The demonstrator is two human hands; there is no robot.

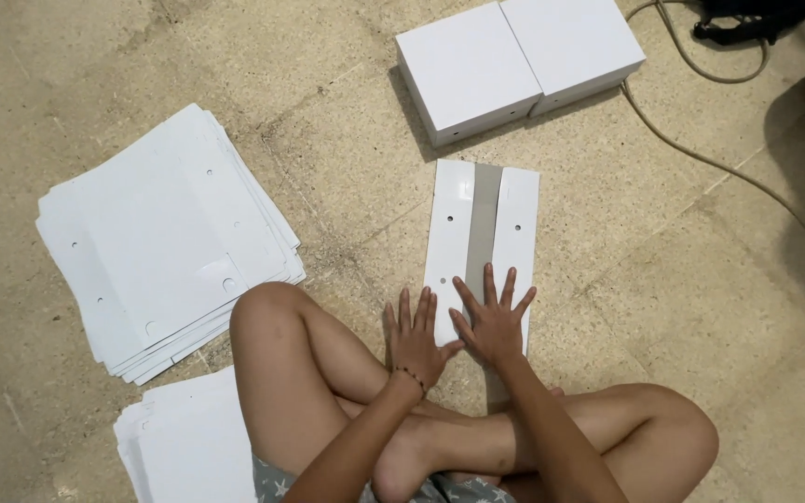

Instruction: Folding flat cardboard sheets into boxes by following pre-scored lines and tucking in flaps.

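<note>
Below the folded card: near end hidden under both hands
Folded card [483, 237]: glossy white, grey centre strip
Left hand [416, 340]: flat, fingers spread
Right hand [494, 321]: flat, spread

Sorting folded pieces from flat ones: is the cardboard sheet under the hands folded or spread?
Folded: both side flaps of the cardboard sheet lie turned inward, leaving a grey strip between.

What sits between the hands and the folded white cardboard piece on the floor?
Nothing visible. Both the left hand and right hand lie flat, fingers spread, directly on the near end of the folded cardboard piece. The finished white boxes sit beyond its far end, apart.
</note>
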